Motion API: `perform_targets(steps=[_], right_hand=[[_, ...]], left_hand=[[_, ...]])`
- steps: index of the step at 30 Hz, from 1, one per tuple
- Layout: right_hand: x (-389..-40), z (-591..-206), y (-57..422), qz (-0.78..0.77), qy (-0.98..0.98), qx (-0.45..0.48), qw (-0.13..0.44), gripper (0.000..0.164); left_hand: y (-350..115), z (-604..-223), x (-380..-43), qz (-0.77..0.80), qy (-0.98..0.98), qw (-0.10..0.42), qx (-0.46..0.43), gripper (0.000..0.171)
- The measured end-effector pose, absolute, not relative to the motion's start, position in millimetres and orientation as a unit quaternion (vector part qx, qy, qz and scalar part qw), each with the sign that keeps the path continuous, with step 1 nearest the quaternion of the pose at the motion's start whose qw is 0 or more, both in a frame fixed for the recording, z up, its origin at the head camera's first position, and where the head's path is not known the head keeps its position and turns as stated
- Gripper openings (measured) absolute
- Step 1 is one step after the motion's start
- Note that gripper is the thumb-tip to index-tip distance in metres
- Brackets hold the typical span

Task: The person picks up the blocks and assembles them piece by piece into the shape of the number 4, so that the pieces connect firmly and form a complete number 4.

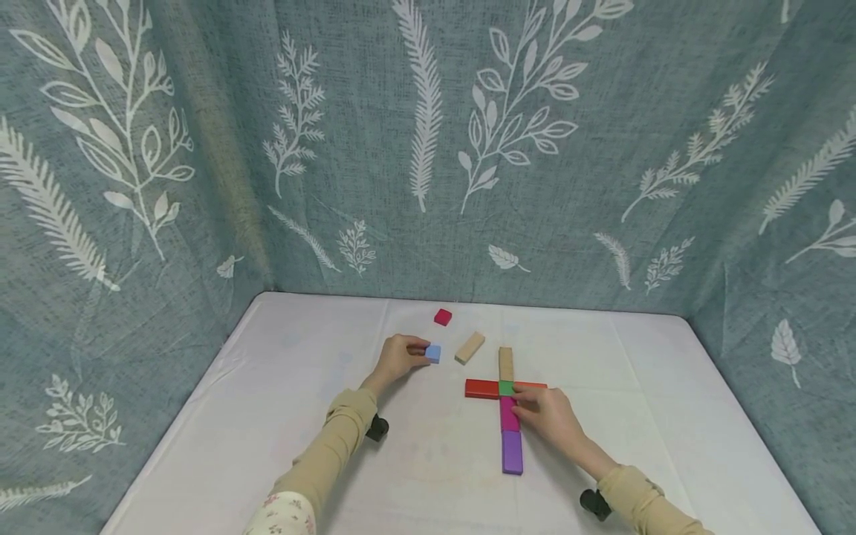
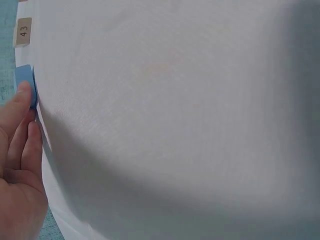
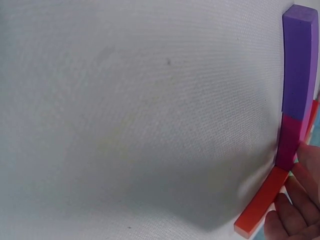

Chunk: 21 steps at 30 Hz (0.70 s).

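My left hand (image 1: 400,357) pinches a small blue block (image 1: 434,354) between thumb and fingers, low over the cloth. In the left wrist view, the thumb lies on the blue block's (image 2: 24,75) face. My right hand (image 1: 551,420) touches a cross of blocks from its right side. Its fingertips reach the green block (image 1: 506,388) in the middle, with the thumb apart from them at the magenta block (image 1: 509,414). Below magenta lies a purple block (image 1: 512,453). A red block (image 1: 481,388), an orange-red block (image 3: 262,200) and a wooden block (image 1: 506,362) form the other arms.
A loose wooden block (image 1: 470,348) lies between the blue block and the cross. Farther back is a small red block (image 1: 443,317). White cloth (image 1: 414,461) covers the table, and a leaf-patterned curtain (image 1: 374,148) stands behind and at both sides.
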State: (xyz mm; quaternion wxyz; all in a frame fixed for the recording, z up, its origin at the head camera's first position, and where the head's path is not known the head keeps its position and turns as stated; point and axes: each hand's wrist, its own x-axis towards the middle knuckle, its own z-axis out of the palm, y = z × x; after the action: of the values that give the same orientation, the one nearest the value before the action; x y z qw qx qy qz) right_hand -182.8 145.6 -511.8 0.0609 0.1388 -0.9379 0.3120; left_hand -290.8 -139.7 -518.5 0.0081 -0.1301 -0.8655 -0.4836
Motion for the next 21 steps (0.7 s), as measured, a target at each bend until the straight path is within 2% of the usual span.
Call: perform_targets(steps=[10, 21], right_hand=[[-184, -517, 149, 0.304, -0.934, 0.16, 0.093, 0.021], [-184, -521, 149, 0.308, -0.931, 0.172, 0.094, 0.021]], left_hand=[[-138, -513, -290, -0.501, -0.858, 0.007, -0.118, 0.029], [-137, -507, -287, -0.492, -0.863, -0.01, -0.119, 0.028]])
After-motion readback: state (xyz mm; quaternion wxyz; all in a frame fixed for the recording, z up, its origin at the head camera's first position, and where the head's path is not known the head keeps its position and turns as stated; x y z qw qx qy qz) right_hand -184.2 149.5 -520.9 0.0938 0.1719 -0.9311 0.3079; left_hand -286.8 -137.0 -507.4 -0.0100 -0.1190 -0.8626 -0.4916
